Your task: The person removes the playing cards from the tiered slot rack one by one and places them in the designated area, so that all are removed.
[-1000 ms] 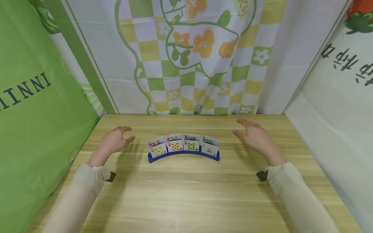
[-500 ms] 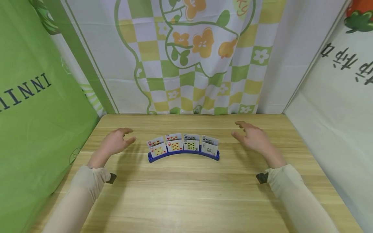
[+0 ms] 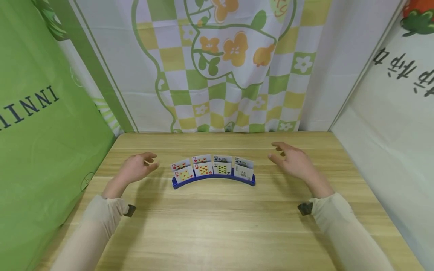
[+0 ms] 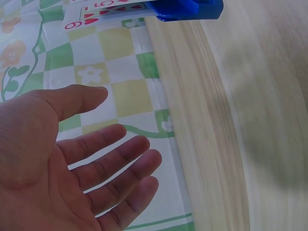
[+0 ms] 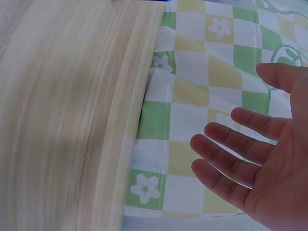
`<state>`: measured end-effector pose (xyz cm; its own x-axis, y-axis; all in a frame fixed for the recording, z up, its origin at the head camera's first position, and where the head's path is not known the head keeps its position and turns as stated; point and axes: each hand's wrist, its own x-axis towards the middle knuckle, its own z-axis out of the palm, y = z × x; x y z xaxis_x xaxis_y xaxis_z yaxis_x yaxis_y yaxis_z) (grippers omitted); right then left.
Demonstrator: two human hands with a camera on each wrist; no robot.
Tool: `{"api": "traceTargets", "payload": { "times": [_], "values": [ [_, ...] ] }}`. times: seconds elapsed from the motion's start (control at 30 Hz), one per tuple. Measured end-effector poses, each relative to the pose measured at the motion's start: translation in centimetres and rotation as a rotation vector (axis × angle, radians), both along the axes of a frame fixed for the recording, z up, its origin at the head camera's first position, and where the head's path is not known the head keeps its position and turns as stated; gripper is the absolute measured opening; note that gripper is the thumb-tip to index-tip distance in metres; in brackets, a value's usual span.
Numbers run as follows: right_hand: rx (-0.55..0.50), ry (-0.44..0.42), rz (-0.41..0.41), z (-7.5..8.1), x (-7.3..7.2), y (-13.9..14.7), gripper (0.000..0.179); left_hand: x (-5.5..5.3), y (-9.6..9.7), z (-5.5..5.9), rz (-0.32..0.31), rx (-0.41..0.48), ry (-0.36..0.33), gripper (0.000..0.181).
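On the wooden table stands a curved blue card holder [image 3: 217,176] with playing cards in two rows. The back row includes a seven [image 3: 201,158], a queen [image 3: 222,158] and a king [image 3: 244,162]; an eight [image 3: 203,169] and a ten [image 3: 222,169] are among the front ones. My left hand [image 3: 135,167] is held over the table left of the holder, apart from it. In the left wrist view its palm [image 4: 29,154] faces up with relaxed, spread fingers. To the holder's right hovers my right hand [image 3: 294,162], likewise holding nothing, its fingers [image 5: 231,163] loosely bent.
The wooden table [image 3: 217,226] ends at the back against a hanging checkered cloth [image 3: 234,90]. A green cloth wall [image 3: 40,158] bounds the left side, a white one [image 3: 386,139] the right. Small black devices sit at both wrists.
Both hands have drifted slightly inward and toward the person. The left fingers look a little more spread. The card holder and its cards stay in place.
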<state>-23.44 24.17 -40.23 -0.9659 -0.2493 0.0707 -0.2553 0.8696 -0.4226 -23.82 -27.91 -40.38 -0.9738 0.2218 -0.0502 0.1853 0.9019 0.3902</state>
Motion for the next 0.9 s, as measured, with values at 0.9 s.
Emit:
{"api": "traceTargets", "payload": {
  "times": [0.9],
  "values": [
    [-0.062, 0.011, -0.007, -1.3, 1.4, -0.7, 0.050, 0.8, 0.3, -1.1, -0.013, 0.067, -0.031, 0.046]
  ]
}}
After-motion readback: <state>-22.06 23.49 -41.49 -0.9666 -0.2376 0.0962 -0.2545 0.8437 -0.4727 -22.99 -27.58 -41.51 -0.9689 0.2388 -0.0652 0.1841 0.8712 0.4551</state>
